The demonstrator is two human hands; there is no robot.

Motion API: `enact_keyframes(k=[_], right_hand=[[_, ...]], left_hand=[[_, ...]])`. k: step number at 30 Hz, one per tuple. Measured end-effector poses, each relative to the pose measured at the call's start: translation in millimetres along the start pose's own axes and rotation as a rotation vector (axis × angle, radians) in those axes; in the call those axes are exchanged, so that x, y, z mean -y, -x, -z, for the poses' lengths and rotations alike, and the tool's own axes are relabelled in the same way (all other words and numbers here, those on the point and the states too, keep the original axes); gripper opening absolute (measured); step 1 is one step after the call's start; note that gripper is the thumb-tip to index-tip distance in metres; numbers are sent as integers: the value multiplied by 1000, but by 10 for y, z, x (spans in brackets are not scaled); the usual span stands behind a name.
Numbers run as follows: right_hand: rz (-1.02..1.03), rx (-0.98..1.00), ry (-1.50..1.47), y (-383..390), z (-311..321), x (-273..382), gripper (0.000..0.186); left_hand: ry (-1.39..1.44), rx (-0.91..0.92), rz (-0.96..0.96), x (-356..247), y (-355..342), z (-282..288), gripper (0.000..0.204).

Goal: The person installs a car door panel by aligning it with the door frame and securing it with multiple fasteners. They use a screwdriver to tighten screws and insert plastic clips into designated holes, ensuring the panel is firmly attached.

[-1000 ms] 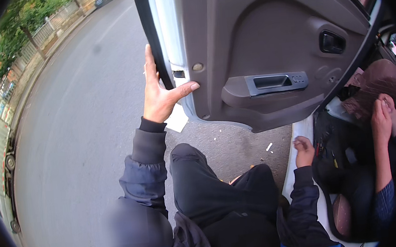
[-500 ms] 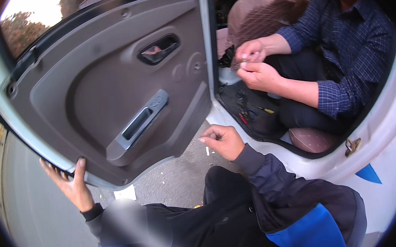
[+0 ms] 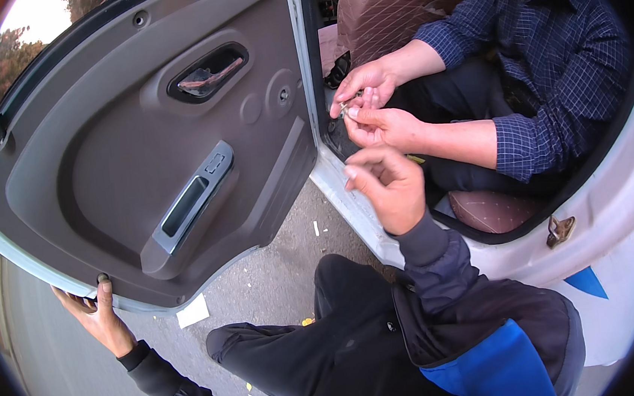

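Note:
My left hand (image 3: 100,320) grips the lower outer corner of an open vehicle door (image 3: 126,166), its thumb on the grey-brown inner panel and its fingers round the edge. My right hand (image 3: 391,188) is raised over the door sill, slightly blurred, with fingers curled and the thumb drawn toward them. Whatever it may hold is too small or hidden to tell. Just beyond it, a seated person's hands (image 3: 377,110) pinch a small metal-coloured piece (image 3: 347,106) whose kind I cannot make out. The door panel carries an inner handle (image 3: 210,75) and a switch armrest (image 3: 189,201).
The person in a checked blue shirt (image 3: 562,63) sits in the door opening beside a quilted brown seat (image 3: 391,14). A metal door latch striker (image 3: 560,230) juts from the white body at right. White paper (image 3: 193,311) lies on the pavement (image 3: 265,293) below the door.
My right hand has moved up and right, close to the seated person's hands. My left hand stays on the door edge. The view has shifted, so the door sits further left.

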State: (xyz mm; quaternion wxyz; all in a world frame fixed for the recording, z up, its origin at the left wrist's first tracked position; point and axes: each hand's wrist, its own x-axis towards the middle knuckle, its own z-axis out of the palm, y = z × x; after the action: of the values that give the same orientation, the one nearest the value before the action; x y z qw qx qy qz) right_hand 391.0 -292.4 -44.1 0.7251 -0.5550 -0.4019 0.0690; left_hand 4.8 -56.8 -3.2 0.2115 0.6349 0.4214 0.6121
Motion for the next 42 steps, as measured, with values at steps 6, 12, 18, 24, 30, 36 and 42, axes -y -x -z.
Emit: enact_keyframes(k=[6,12,18,24,30,36,42], right_hand=[[371,-67,153,-416,149,379,19],[444,-148,385,-765,183,593,24],[479,-229,601,-983,381,653,27],[339,-95,705,-1015,547,636,27],[329,-27,632,-1092,502,564,28],[265,-20,621,-1190,385,609,31],[306,24,677,-1187,405,624,31]], left_hand=[[60,-14,14,11,1,-33,114],[141,33,31,104,-2,1,114],[71,-7,19,35,13,-21,117],[6,-30,27,44,33,-36,115],[136,-13,60,87,6,-3,124],[90,-22,44,83,-15,-14,135],[147,-23,84,105,-13,15,126]])
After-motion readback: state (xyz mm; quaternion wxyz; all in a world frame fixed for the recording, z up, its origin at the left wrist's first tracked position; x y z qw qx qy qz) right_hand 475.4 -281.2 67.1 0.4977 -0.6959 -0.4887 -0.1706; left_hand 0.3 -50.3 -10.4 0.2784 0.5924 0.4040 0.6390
